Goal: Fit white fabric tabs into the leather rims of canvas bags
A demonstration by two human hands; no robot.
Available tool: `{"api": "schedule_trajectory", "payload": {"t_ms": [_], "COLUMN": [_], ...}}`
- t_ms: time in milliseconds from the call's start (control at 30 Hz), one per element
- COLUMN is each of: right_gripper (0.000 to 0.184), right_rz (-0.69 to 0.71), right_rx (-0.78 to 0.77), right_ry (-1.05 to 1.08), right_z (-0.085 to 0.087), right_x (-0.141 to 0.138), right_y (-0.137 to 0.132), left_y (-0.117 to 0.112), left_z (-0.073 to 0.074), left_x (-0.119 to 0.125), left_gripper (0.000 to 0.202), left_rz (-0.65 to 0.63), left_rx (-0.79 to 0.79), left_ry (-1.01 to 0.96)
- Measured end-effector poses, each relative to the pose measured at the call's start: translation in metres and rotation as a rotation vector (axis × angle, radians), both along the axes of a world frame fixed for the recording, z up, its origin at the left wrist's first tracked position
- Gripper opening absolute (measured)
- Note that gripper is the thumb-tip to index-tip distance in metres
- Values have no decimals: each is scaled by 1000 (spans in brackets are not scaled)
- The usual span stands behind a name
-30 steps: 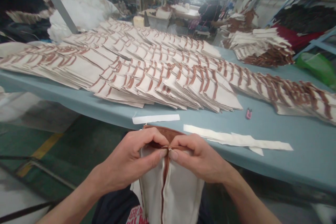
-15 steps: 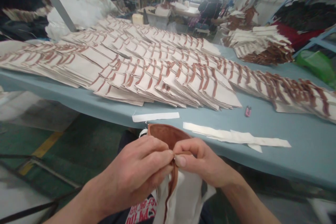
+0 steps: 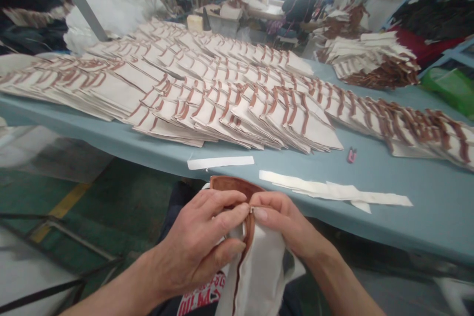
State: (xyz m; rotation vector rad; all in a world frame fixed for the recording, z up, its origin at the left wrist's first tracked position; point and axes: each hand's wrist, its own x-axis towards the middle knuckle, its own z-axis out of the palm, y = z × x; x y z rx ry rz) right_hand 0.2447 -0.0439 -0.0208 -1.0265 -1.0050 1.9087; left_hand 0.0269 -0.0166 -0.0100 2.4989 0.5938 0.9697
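Observation:
Over my lap hangs a white fabric piece with brown trim, its brown inner side showing at the top. My left hand pinches the brown edge at the upper seam, thumb lower than the fingers. Right beside it, my right hand grips the same edge between thumb and bent fingers. The fingertips of both hands nearly meet at a small pale spot on the seam, too small to make out. Just beyond, on the table's near edge, lie a white strip and several cream strips.
A blue-covered table bears overlapping rows of white pieces with brown trim. Small pink thread snips lie right of centre. A fabric stack and green bag stand at the back right. A person sits farther off.
Both hands have shifted slightly up and right with the fabric piece. My left thumb has dropped away from the seam top. The view has moved a little.

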Motion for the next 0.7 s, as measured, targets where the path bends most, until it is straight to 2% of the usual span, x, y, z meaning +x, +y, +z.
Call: {"api": "schedule_trajectory", "payload": {"t_ms": [133, 233, 333, 467, 567, 700], "right_gripper": [46, 43, 36, 21, 17, 16], "right_rz": [83, 114, 124, 116, 109, 118], "right_rx": [99, 188, 277, 448, 588, 678], "right_ry": [22, -10, -103, -353, -514, -583], "right_z": [8, 13, 21, 33, 38, 38], "right_x": [1, -1, -3, -4, -4, -3], "right_y": [2, 5, 5, 2, 1, 2], "left_y": [3, 6, 12, 24, 32, 36], "left_z": [10, 20, 30, 35, 34, 32], "left_x": [-2, -1, -2, -4, -5, -5], "left_gripper": [22, 13, 24, 34, 40, 38], "left_rz": [-63, -62, -12, -71, -166, -288], "left_rx": [-277, -537, -806, -1090, -1210, -1220], "left_ry": [-175, -210, -141, -99, -86, -28]}}
